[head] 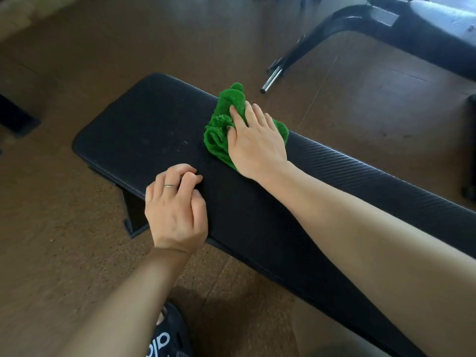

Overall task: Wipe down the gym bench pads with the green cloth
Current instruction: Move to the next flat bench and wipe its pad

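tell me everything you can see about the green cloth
The green cloth looks like terry towelling with a frayed edge, bunched into a crumpled heap rather than folded. It lies on the black bench pad near its far edge. The right hand presses on it with straight fingers, covering its right part.

One green cloth (221,130), two benches (154,119) (425,29), two hands (177,210) (255,140)

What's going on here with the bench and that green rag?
A person is wiping a black gym bench pad with a green cloth. The right hand lies flat on the bunched cloth, pressing it to the pad near the far edge. The left hand rests at the near edge with fingers loosely curled, holding nothing. A few pale specks still show on the pad left of the cloth.
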`<state>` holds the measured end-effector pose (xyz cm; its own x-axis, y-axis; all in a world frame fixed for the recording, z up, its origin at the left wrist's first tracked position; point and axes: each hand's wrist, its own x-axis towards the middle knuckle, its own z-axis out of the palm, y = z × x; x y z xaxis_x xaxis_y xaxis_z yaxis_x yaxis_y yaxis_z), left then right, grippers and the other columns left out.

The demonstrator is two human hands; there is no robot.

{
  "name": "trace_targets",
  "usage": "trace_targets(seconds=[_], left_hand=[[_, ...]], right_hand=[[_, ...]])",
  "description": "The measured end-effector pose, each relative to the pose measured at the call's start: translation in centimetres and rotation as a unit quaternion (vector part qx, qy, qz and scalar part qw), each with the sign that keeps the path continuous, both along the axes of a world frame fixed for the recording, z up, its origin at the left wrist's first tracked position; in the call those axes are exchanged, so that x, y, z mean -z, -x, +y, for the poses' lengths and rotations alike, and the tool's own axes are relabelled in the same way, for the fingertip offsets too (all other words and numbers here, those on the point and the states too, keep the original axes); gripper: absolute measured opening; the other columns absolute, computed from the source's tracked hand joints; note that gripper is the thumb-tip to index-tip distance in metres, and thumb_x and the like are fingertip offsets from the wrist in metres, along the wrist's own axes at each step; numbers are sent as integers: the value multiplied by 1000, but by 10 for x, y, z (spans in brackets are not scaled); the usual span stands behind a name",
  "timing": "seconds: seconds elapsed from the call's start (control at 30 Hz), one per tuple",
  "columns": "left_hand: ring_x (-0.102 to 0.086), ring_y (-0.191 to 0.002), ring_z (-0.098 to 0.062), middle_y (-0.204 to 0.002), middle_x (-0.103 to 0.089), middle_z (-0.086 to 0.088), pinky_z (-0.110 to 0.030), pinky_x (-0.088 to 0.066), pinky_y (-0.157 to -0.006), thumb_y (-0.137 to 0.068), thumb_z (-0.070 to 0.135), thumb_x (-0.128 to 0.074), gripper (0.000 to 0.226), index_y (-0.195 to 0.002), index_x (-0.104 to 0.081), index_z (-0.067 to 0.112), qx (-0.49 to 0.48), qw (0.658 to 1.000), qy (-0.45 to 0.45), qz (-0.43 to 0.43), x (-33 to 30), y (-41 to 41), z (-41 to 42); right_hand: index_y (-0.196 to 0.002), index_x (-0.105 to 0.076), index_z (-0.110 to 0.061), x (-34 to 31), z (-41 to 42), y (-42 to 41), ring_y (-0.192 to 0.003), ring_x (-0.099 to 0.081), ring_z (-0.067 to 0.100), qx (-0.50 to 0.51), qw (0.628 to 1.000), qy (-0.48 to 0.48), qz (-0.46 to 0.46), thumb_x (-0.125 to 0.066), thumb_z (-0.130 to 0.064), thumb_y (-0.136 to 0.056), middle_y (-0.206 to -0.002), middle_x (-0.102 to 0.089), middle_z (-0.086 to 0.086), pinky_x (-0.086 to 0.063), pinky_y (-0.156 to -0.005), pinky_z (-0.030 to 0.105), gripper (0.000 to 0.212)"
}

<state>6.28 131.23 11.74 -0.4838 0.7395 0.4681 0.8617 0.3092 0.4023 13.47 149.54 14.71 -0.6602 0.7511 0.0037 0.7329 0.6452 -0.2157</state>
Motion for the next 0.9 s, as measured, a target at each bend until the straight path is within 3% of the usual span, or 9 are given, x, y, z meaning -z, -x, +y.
trace_targets(seconds=[0.23, 0.37, 0.6, 0.73, 0.9], left_hand=[[-58, -104, -31, -121, -63, -5, -42, -38, -86, -91, 17, -42, 28, -101, -66, 8, -1, 1000, 15, 8, 1, 1, 0], [-59, -105, -31, -121, -64, -5, -42, -39, -87, -91, 18, -40, 31, -101, -67, 8, -2, 1000, 13, -1, 0, 1, 0], [-58, -105, -30, -121, -63, -5, -42, -38, -88, -91, 18, -38, 31, -100, -66, 8, -14, 1000, 9, -11, 0, -3, -1], [-58, -105, -30, -121, -63, -4, -42, -39, -88, -91, 16, -39, 29, -100, -65, 8, -15, 1000, 14, -5, 0, -2, -1], [-58, -107, -31, -123, -62, -4, -44, -40, -88, -91, 18, -40, 30, -102, -66, 8, -4, 1000, 22, -2, 0, 0, -2]], right_hand=[[-164, -26, -19, -5, -95, -92, -160, -9, 24, -80, 997, 2, 5, -21, -42, -109, -172, -16, 10, -10, -131, 41, 59], [-163, -27, -27, -6, -58, -94, -160, -13, 22, -130, 991, 8, -7, -18, -42, -108, -172, -20, 6, -6, -130, 36, 59], [-164, -24, -19, 2, 26, -13, -147, -36, 27, 31, 999, 10, 6, -22, -38, -111, -160, -40, 8, -23, -122, 39, 56], [-164, -22, -16, 2, -22, -41, -158, -15, 31, 23, 1000, 9, 8, -19, -40, -109, -170, -20, 16, -11, -129, 43, 60], [-164, -22, -17, -4, -108, -90, -160, -9, 27, -51, 998, 20, -10, -15, -42, -109, -172, -14, 13, -14, -130, 45, 61]])
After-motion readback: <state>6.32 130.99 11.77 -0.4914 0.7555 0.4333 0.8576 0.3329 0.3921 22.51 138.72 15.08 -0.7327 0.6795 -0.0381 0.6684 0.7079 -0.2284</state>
